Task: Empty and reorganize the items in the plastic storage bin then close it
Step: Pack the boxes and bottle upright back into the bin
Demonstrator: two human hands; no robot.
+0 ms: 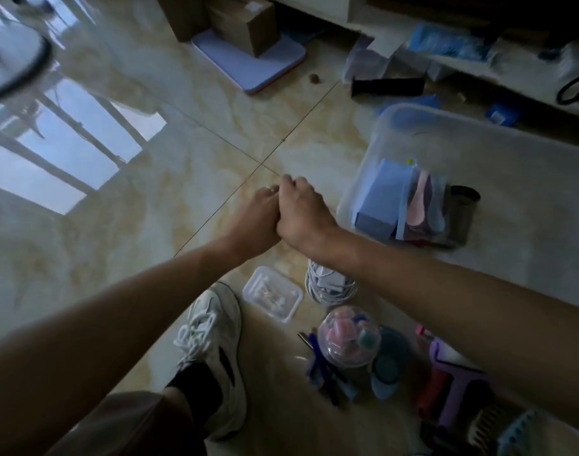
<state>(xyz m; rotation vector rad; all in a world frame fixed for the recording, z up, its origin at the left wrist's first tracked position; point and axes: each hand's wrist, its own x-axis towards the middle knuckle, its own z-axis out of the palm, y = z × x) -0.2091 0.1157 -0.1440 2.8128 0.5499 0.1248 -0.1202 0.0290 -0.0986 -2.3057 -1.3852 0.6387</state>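
The clear plastic storage bin (446, 136) stands on the floor at the right. Inside it are a blue box (383, 192), pink and dark pieces (419, 205) and a dark cup (462, 212). My left hand (260, 215) and my right hand (301, 209) meet over the floor tiles just left of the bin, pressed side by side with their fingers curled away from me. Whatever lies between the fingers is hidden. Taken-out items lie near my foot: a small clear box (271, 294), a coil of white cable (330, 284) and a clear jar of pastel pieces (347, 337).
My white shoe (212, 350) is planted at the bottom centre. Purple and blue combs and clips (452, 383) lie at the bottom right. Cardboard boxes (242, 24) sit on a lilac board (248, 60) at the back, beside a black roll (386, 87) and shelf clutter.
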